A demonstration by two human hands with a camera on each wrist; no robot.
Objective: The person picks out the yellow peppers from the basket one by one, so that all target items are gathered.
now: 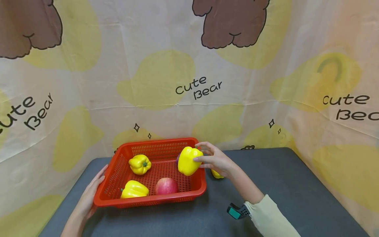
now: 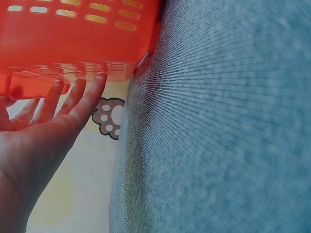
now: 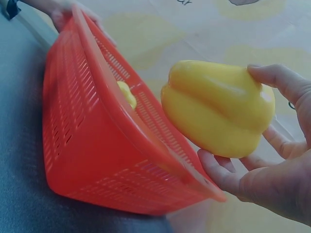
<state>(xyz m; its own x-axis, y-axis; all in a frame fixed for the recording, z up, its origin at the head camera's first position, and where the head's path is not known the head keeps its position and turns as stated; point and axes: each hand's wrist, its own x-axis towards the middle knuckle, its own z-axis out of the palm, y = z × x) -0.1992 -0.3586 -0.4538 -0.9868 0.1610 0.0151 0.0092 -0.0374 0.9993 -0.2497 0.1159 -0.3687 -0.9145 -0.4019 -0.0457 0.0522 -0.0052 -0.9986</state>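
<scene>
My right hand (image 1: 215, 160) pinches a yellow bell pepper (image 1: 188, 161) between thumb and fingers, over the right end of a red perforated plastic basket (image 1: 149, 198). Seen from the right wrist, the pepper (image 3: 218, 109) is held clear of the basket's rim (image 3: 133, 133). My left hand (image 1: 88, 195) rests on the basket's left side; the left wrist view shows its fingers (image 2: 90, 99) nearly straight against the wall. Inside lie two yellow bell peppers, one at the back (image 1: 140, 164) and one in front (image 1: 134, 189), plus a pinkish-red apple (image 1: 166, 186). A purple thing (image 1: 177, 160) is mostly hidden behind the held pepper.
Another yellow thing (image 1: 217, 174), partly covered by the right forearm, lies on the grey table (image 1: 284, 191) just right of the basket. A printed curtain (image 1: 160, 82) hangs behind the table. A dark band with a teal face (image 1: 237, 211) is at the right wrist.
</scene>
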